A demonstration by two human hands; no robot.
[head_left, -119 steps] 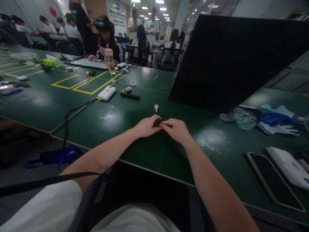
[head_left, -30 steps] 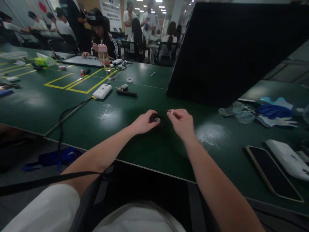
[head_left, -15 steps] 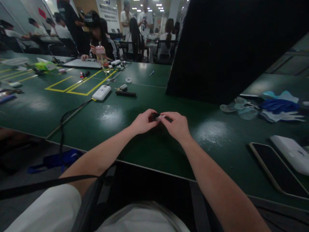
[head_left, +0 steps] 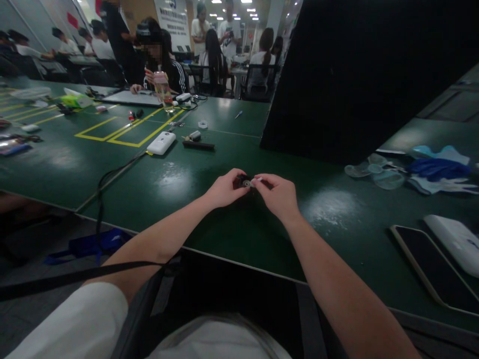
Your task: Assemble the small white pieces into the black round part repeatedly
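Note:
My left hand (head_left: 223,189) is closed round a small black round part (head_left: 245,182) with a pale centre, held just above the dark green table (head_left: 179,184). My right hand (head_left: 277,195) pinches a small white piece (head_left: 257,178) and holds its tip against that black part. The two hands meet in the middle of the view, fingertips touching around the part. Most of the black part is hidden by my fingers.
A black panel (head_left: 359,80) leans upright behind my hands to the right. A phone (head_left: 430,267) and a white device (head_left: 454,242) lie at right, blue gloves (head_left: 434,169) beyond. A white power bank (head_left: 160,143) with cable lies left. People sit at the far tables.
Four seconds ago a white piece lay on the table beyond my hands; it is gone. One second ago my right hand held it apart; now it touches the black part.

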